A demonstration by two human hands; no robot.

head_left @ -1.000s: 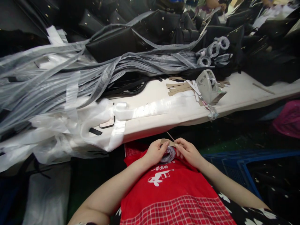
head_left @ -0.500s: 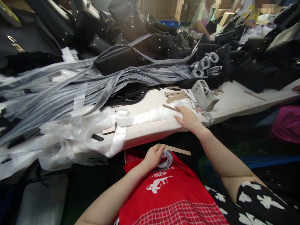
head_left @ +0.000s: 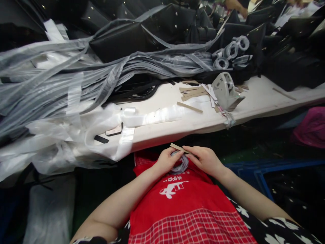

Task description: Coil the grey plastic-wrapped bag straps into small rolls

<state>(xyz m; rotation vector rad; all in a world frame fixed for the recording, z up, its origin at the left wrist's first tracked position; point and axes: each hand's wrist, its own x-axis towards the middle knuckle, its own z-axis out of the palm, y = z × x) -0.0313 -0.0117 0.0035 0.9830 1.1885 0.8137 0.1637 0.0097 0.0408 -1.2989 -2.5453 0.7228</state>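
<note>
In front of the red apron (head_left: 170, 200), my left hand (head_left: 169, 159) is closed around a coiled strap in clear plastic wrap (head_left: 181, 166). A brown cardboard strip (head_left: 175, 146) lies across the top of the coil, between both hands. My right hand (head_left: 207, 161) pinches this strip from the other side, fingertips close to those of the left. The far end of the strip is hidden behind my fingers.
On the white table (head_left: 157, 135) lie a loose cardboard strip (head_left: 190, 107), a pile of strips (head_left: 194, 92) and a grey tape dispenser (head_left: 224, 91). Long plastic-wrapped straps (head_left: 152, 66), finished coils (head_left: 231, 51) and black bags (head_left: 142, 39) fill the back. A person's hand shows at the top.
My right hand has come back from the table to the coil, leaving a cardboard strip lying there. The strip in my left hand has turned and shifted leftward. The view has tipped down.
</note>
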